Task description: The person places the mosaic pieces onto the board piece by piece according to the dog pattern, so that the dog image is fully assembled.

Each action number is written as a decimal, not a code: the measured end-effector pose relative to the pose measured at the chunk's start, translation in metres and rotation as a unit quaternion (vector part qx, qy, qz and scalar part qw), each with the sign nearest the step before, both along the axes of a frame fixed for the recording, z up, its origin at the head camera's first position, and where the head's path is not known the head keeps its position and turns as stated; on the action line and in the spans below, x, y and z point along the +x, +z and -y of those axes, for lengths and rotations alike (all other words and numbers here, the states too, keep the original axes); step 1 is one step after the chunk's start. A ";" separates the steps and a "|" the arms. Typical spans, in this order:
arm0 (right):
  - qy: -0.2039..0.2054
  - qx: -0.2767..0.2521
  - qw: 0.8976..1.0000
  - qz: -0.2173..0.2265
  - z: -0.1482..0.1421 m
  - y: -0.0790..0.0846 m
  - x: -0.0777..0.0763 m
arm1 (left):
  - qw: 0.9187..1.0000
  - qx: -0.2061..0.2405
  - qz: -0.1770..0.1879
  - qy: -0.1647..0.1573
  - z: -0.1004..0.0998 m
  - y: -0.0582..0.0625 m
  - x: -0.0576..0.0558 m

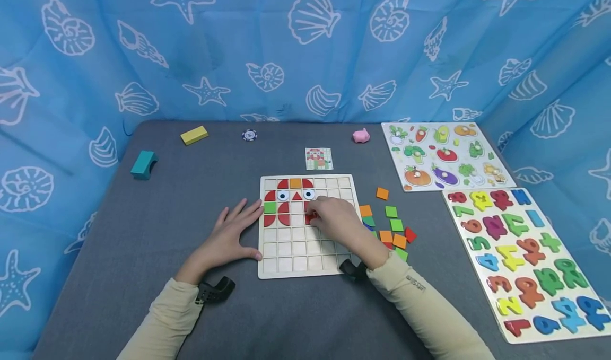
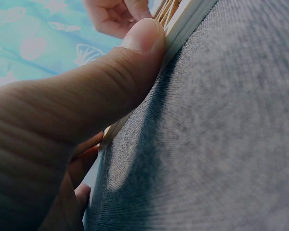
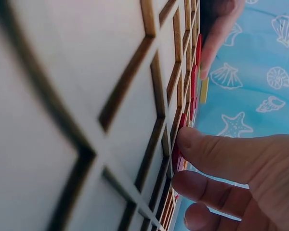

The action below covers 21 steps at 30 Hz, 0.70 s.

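board (image 1: 299,249) lies flat in the middle of the tabletop (image 1: 191,190), and i think i am setting a red piece (image 3: 176,153) into one of its squares. my right hand (image 1: 340,221) has its fingers in a narrow pinch on that red piece. my left hand (image 1: 229,237) has its fingers spread wide, touching the board's left edge. to do this well, i should use my left hand so the board can't slide, turn the piece so its corners match the square, let it sit flat, then push softly with one fingertip. i should not bump the eye piece (image 1: 309,194) close by. the little card (image 1: 319,159) has a picture i can look at to check.

some things are hard to see. my right hand hides squares beside the red piece, so i can't tell its whole shape or if it is all the way in. my right arm covers some loose bits (image 1: 396,225). the left wrist view is mostly thumb and tabletop. the card's picture is too small to read well.
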State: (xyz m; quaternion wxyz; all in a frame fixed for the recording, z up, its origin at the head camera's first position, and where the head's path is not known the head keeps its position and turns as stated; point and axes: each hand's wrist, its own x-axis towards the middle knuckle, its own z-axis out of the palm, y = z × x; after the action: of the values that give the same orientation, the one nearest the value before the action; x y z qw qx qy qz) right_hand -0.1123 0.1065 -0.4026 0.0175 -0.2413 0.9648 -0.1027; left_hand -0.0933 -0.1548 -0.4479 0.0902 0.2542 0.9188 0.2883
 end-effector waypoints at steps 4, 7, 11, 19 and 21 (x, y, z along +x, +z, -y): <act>-0.006 -0.005 1.000 0.007 -0.003 0.002 0.000 | 1.000 0.001 -0.001 0.001 0.000 -0.001 0.000; -0.024 -0.020 0.999 0.010 -0.016 0.010 0.003 | 1.000 0.000 -0.003 0.001 -0.001 -0.001 0.000; -0.069 -0.052 0.996 -0.002 -0.051 0.022 0.009 | 1.000 0.008 -0.008 -0.001 -0.002 -0.002 0.000; -0.168 -0.048 0.984 -0.011 -0.135 0.023 0.017 | 1.000 0.011 -0.006 -0.006 0.000 -0.003 0.000; -0.173 -0.044 0.984 -0.005 -0.147 0.019 0.014 | 1.000 0.013 -0.002 -0.006 0.001 -0.003 0.000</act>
State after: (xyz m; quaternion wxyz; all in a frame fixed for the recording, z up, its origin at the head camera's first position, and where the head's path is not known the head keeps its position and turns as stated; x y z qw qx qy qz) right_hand -0.0985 0.2537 -0.3832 -0.0162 -0.0714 0.9867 -0.1455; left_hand -0.0936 -0.1553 -0.4511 0.0869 0.2617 0.9136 0.2989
